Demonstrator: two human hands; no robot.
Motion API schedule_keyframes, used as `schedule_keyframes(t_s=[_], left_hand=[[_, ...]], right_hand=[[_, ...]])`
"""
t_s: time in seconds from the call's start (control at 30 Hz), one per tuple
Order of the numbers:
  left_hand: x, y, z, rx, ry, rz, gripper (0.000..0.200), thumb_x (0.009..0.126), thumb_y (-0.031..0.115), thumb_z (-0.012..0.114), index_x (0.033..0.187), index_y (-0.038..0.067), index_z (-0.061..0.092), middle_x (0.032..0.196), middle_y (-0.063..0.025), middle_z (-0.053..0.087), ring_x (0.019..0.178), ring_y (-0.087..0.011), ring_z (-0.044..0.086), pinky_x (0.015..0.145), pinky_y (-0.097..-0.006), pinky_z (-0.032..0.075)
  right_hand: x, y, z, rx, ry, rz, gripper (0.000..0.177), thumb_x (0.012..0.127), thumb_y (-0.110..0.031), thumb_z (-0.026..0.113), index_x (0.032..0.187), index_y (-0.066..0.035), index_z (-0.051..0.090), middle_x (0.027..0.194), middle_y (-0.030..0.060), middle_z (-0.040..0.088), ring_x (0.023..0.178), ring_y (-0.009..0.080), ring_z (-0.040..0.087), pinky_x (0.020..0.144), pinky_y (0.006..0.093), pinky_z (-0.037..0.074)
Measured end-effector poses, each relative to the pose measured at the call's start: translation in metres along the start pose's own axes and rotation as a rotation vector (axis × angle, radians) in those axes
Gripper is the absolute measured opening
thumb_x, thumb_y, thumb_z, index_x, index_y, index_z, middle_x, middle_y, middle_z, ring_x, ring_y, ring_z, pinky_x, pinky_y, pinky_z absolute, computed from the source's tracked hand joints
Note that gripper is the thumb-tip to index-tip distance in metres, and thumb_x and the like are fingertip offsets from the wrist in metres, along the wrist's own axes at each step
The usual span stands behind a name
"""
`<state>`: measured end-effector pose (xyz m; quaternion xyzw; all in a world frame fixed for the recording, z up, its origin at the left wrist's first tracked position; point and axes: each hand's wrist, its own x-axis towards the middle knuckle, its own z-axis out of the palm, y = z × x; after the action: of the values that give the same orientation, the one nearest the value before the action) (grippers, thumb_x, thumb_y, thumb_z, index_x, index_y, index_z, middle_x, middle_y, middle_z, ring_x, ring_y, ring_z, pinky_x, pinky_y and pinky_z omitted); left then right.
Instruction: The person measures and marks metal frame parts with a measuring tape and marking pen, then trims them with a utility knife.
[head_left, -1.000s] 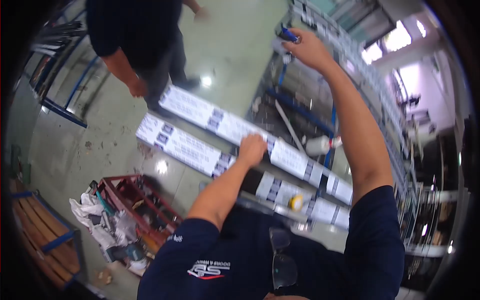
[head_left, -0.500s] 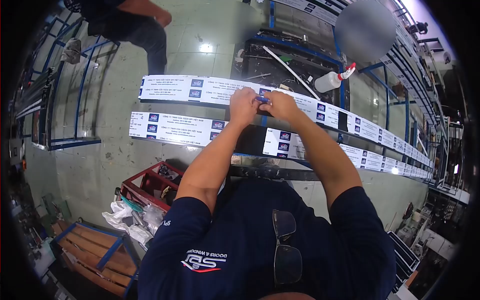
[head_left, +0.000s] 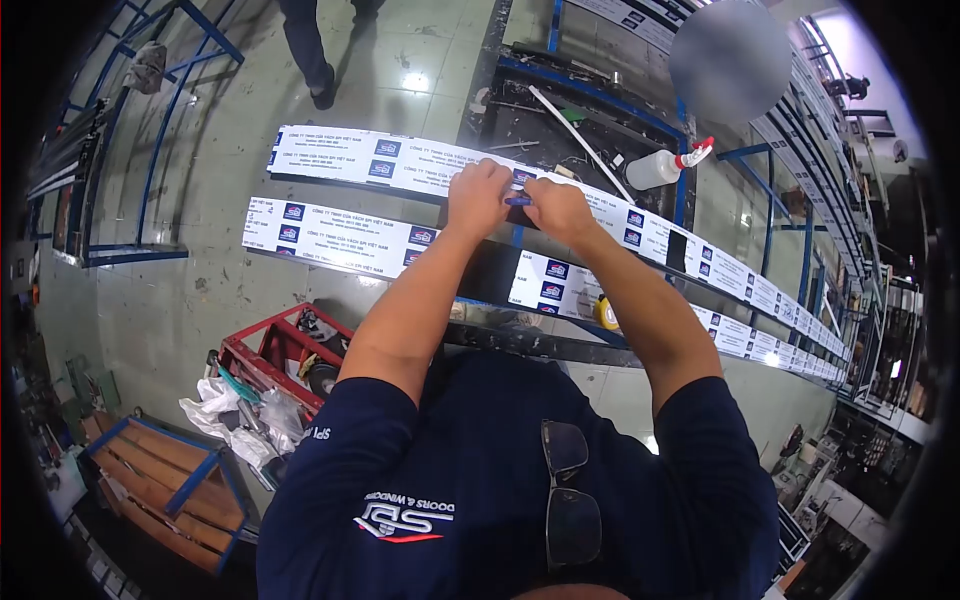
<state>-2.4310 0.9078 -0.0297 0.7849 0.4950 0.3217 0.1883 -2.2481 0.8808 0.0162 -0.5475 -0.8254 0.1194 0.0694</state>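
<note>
Two long profiles wrapped in white printed film lie side by side in front of me, a far profile [head_left: 330, 158] and a near profile [head_left: 335, 240]. My left hand [head_left: 480, 198] is closed at the far profile, its fingers curled down against the film. Beside it, my right hand [head_left: 555, 210] is closed on a small blue pen-like tool [head_left: 518, 201], which sits between the two hands. The tool's tip is hidden, and so is whatever the left fingertips pinch. A bare dark stretch shows on the near profile below my hands.
A spray bottle [head_left: 655, 170] with a red head stands beyond the far profile, near a white strip [head_left: 580, 140]. A yellow tape measure [head_left: 606, 313] is by my right forearm. Lower left are a red tool tray [head_left: 265, 345] and a wooden-topped cart [head_left: 165, 490]. Another person's leg [head_left: 308, 50] is at top left.
The view has shifted slightly, and the yellow tape measure now shows beside my right forearm. My hands stay together at the far profile. The other person has moved away toward the top.
</note>
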Motion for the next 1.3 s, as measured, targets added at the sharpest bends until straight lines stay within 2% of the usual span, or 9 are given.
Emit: schedule_keyframes(t_s=[0.17,0.23,0.27,0.33,0.4,0.67,0.87,1.03,1.3], left_hand=[[0.002,-0.007,0.003,0.017,-0.053,0.129,0.013,0.078,0.015,0.07,0.088,0.014,0.063,0.091,-0.0078,0.064,0.091,-0.0348,0.061,0.072,-0.051,0.048],[0.002,-0.009,0.013,-0.03,-0.197,0.027,0.01,0.078,0.019,0.065,0.081,0.011,0.069,0.086,-0.0149,0.069,0.086,-0.0385,0.065,0.077,-0.0535,0.05],[0.001,-0.006,0.009,-0.021,-0.257,-0.033,0.014,0.078,0.022,0.064,0.084,0.011,0.071,0.089,-0.0159,0.07,0.089,-0.0393,0.066,0.08,-0.0527,0.05],[-0.001,-0.012,0.018,0.033,-0.185,-0.003,0.013,0.079,0.02,0.062,0.084,0.011,0.07,0.086,-0.0173,0.07,0.084,-0.0391,0.067,0.077,-0.0524,0.052],[0.002,-0.007,0.009,-0.086,-0.021,0.038,0.008,0.079,0.019,0.065,0.079,0.011,0.067,0.081,-0.0143,0.068,0.079,-0.0392,0.066,0.068,-0.0538,0.05],[0.003,0.0,0.01,-0.134,-0.001,-0.056,0.005,0.08,0.015,0.066,0.077,0.012,0.063,0.077,-0.0099,0.067,0.078,-0.0343,0.066,0.066,-0.0493,0.047],[0.009,0.004,0.004,-0.047,-0.116,-0.003,0.006,0.081,0.015,0.064,0.082,0.009,0.064,0.081,-0.0123,0.069,0.08,-0.0365,0.067,0.069,-0.0507,0.049],[0.013,0.0,0.0,-0.023,-0.302,-0.021,0.021,0.085,0.023,0.059,0.093,0.007,0.069,0.096,-0.0164,0.07,0.094,-0.0363,0.067,0.08,-0.0506,0.052],[0.011,0.001,-0.007,-0.008,-0.329,0.006,0.029,0.085,0.034,0.056,0.084,0.007,0.068,0.097,-0.0156,0.066,0.095,-0.0365,0.065,0.08,-0.0517,0.05]], right_hand=[[-0.005,-0.011,0.004,0.063,0.08,0.094,0.02,0.086,-0.02,0.067,0.1,-0.008,0.06,0.089,0.0163,0.069,0.081,0.0397,0.068,0.068,0.05,0.053],[-0.005,-0.014,0.002,0.11,-0.016,0.163,0.028,0.09,-0.028,0.063,0.111,-0.01,0.059,0.098,0.0179,0.07,0.088,0.0404,0.068,0.075,0.0528,0.053],[0.004,-0.029,-0.019,0.125,-0.171,0.339,0.039,0.087,-0.032,0.066,0.118,-0.01,0.058,0.106,0.0196,0.07,0.095,0.0401,0.068,0.079,0.0524,0.054],[0.016,-0.002,0.001,0.042,-0.164,0.154,0.043,0.083,-0.039,0.068,0.115,-0.01,0.063,0.113,0.0202,0.068,0.1,0.0387,0.068,0.083,0.0512,0.054],[0.026,0.013,0.002,0.076,-0.195,0.055,0.04,0.084,-0.04,0.069,0.11,-0.011,0.066,0.105,0.0188,0.07,0.098,0.0395,0.068,0.084,0.0499,0.054],[0.02,0.026,0.012,0.125,-0.123,-0.021,0.017,0.085,-0.019,0.066,0.098,-0.008,0.065,0.092,0.0186,0.069,0.088,0.0403,0.067,0.077,0.0501,0.053],[0.011,0.004,0.021,0.069,0.044,0.247,0.022,0.082,-0.024,0.069,0.095,-0.008,0.063,0.091,0.0192,0.07,0.082,0.0424,0.068,0.072,0.0531,0.054],[0.011,-0.008,0.03,0.074,0.133,0.375,0.024,0.083,-0.027,0.071,0.093,-0.007,0.062,0.091,0.0177,0.071,0.083,0.0404,0.07,0.074,0.0513,0.055],[0.016,-0.016,0.025,0.134,0.164,0.568,0.024,0.086,-0.026,0.072,0.095,-0.006,0.063,0.092,0.0192,0.071,0.088,0.041,0.07,0.077,0.0517,0.054]])
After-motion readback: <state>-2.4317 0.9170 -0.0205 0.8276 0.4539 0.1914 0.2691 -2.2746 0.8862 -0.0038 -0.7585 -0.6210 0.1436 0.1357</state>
